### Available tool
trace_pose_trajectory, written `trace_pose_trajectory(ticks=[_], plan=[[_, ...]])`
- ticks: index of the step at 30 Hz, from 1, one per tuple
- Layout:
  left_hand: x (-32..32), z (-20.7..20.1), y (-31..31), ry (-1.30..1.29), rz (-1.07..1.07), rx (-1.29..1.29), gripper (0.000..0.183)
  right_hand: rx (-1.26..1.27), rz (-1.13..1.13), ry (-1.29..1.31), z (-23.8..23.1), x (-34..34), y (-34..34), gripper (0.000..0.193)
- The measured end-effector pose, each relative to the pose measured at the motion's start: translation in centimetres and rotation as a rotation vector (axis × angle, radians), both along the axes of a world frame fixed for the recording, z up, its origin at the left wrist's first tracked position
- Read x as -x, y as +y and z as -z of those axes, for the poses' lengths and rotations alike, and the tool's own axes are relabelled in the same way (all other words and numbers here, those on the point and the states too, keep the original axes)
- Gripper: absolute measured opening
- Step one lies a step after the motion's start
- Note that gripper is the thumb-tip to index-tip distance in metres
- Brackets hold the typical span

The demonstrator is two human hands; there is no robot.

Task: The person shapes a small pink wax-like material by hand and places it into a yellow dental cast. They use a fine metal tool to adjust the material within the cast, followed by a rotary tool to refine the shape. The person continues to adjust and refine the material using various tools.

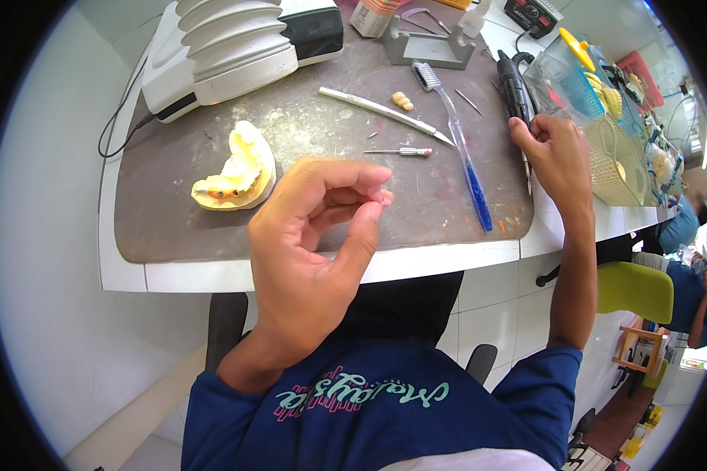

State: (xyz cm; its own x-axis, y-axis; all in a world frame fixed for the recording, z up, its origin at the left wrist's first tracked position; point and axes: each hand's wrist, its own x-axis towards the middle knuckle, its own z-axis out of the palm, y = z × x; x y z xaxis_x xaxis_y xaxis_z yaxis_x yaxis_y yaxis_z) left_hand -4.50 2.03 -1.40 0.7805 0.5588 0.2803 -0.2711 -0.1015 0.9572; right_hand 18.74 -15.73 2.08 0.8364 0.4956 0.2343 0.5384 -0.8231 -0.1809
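Note:
My left hand (314,228) is raised over the near edge of the mat, thumb and fingertips pinched on a tiny pinkish piece (385,198), mostly covered by the fingers. At the mat's right edge, my right hand (554,153) has its thumb and curled fingers closed around a black rotary handpiece (514,85), whose thin metal tip points toward me. Left of my left hand stands a cream dental plaster model (247,169) with a brownish patch. A small screwdriver (401,151), a white-handled knife (381,111) and a blue-and-clear toothbrush (462,145) lie between the hands.
A white machine with a ribbed hose (239,47) fills the back left. Behind the tools sit a grey holder (428,51) and a small tooth-coloured piece (402,100). Mesh baskets (617,157) crowd the right side. A green chair (635,292) and other people are beyond.

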Motion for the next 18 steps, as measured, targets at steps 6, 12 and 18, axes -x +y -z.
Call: trace_pose_trajectory(ticks=[6,12,18], plan=[[-0.4,0.3,0.7,0.214,-0.222,-0.681,0.015,-0.545,-0.076,0.418,0.6,0.3,-2.4,0.026],[-0.8,0.7,0.0,0.281,-0.307,-0.771,0.017,-0.837,-0.332,0.571,-2.0,4.0,-3.1,0.027],[-0.4,0.4,-0.2,0.298,-0.299,-0.759,0.023,-0.873,-0.564,0.391,-2.7,5.1,-4.8,0.023]])
